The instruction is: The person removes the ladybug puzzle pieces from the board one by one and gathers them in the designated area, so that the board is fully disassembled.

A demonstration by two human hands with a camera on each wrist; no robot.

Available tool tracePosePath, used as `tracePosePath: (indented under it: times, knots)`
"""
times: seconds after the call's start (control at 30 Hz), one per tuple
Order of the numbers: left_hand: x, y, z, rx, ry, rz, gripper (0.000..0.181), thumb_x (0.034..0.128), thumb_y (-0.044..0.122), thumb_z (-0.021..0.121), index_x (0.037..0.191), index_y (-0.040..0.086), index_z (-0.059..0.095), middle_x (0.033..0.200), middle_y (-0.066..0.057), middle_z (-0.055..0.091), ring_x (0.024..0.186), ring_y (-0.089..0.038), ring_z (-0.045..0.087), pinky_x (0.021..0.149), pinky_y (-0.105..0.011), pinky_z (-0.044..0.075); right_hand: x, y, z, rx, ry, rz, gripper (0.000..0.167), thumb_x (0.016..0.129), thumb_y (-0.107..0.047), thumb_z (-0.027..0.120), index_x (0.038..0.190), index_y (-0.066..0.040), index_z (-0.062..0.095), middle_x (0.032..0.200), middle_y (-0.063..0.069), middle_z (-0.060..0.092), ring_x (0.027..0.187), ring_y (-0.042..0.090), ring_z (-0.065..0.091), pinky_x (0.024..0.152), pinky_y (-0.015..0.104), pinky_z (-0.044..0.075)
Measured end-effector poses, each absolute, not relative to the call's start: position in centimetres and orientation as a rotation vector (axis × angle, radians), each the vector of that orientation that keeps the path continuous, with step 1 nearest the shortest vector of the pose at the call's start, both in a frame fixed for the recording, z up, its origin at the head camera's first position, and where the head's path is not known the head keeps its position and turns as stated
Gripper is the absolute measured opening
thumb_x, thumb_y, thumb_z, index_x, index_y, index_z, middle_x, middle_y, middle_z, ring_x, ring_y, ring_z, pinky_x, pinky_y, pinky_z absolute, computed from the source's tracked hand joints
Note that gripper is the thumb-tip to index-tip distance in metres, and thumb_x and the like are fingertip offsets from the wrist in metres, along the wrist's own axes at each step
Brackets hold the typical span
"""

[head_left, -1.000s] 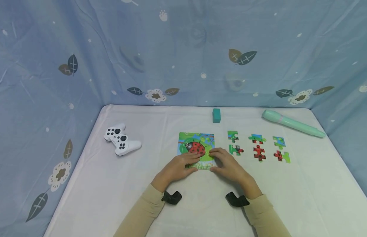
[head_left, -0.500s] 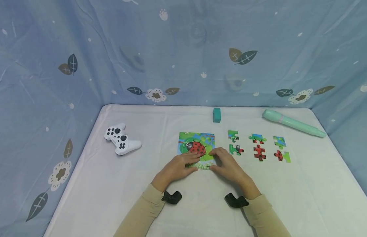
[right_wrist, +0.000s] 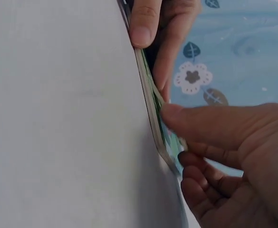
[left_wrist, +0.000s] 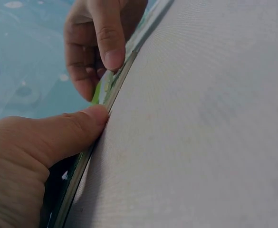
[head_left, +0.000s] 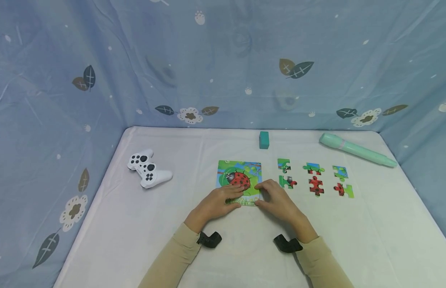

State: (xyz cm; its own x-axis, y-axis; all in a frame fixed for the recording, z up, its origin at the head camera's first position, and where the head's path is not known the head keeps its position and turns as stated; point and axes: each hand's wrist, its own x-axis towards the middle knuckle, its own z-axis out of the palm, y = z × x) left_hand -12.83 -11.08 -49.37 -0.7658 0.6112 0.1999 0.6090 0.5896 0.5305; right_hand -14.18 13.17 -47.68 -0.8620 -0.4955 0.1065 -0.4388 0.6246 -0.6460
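Note:
A square jigsaw board [head_left: 228, 165] with a red ladybug picture lies mid-table. My left hand [head_left: 217, 203] rests on its lower left part, fingers extended over the picture; in the left wrist view the left thumb [left_wrist: 77, 130] presses the near edge. At the lower right corner, my right hand [head_left: 280, 204] pinches a thin puzzle piece [right_wrist: 157, 93] between thumb and fingers. The right wrist view has this piece tilted, one edge raised above the board; the fingers hide most of its face. Several loose puzzle pieces [head_left: 316, 186] lie in two rows to the right.
At the left lies a white game controller [head_left: 148, 169]. A teal block [head_left: 264, 140] stands behind the board, and a mint-green pen-shaped object [head_left: 357, 150] lies at the back right. Blue patterned cloth [head_left: 223, 64] surrounds the white table [head_left: 179, 148].
Both hands stay at the board with almost no movement. The loose pieces and other objects keep their places; the head view shifts very slightly.

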Motion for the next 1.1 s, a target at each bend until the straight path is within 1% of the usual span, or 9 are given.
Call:
tracePosePath:
  times: [0.37,0.57,0.9,1.1]
  knots:
    - [-13.0,-10.9,-49.1,1.070,2.783,0.903,0.043,0.0908,0.027,0.064,0.129,0.009,0.059,0.139,-0.003,0.052,0.131,-0.022,0.047,0.109,-0.036,0.041,-14.3,13.3,-47.1,-0.791,2.768,-1.031,0.037,0.079,-0.015,0.076,0.112,-0.004,0.063,0.110,0.009,0.059,0.105,0.025,0.054,0.090,0.046,0.050]
    - [-13.0,-10.9,-49.2,1.058,2.779,0.876,0.044,0.0914,0.029,0.063,0.130,0.010,0.058,0.140,-0.001,0.051,0.132,-0.020,0.046,0.110,-0.034,0.040,-14.4,13.3,-46.9,-0.805,2.779,-1.015,0.037,0.079,-0.016,0.077,0.111,-0.003,0.063,0.109,0.009,0.059,0.105,0.026,0.054,0.090,0.045,0.050]
    - [-13.2,-11.0,-49.3,1.066,2.773,0.874,0.044,0.0910,0.030,0.063,0.130,0.010,0.058,0.141,-0.001,0.051,0.132,-0.018,0.046,0.111,-0.033,0.039,-14.5,13.1,-46.6,-0.869,2.824,-0.960,0.034,0.077,-0.013,0.078,0.106,-0.003,0.064,0.104,0.008,0.060,0.100,0.025,0.055,0.086,0.044,0.051]
    - [-12.9,-11.2,-49.4,1.039,2.766,0.896,0.043,0.0913,0.030,0.063,0.129,0.009,0.059,0.140,-0.001,0.052,0.132,-0.018,0.045,0.112,-0.033,0.037,-15.1,14.0,-46.1,-0.815,2.804,-1.006,0.035,0.078,-0.009,0.076,0.109,-0.002,0.062,0.108,0.010,0.059,0.100,0.027,0.057,0.085,0.044,0.053]
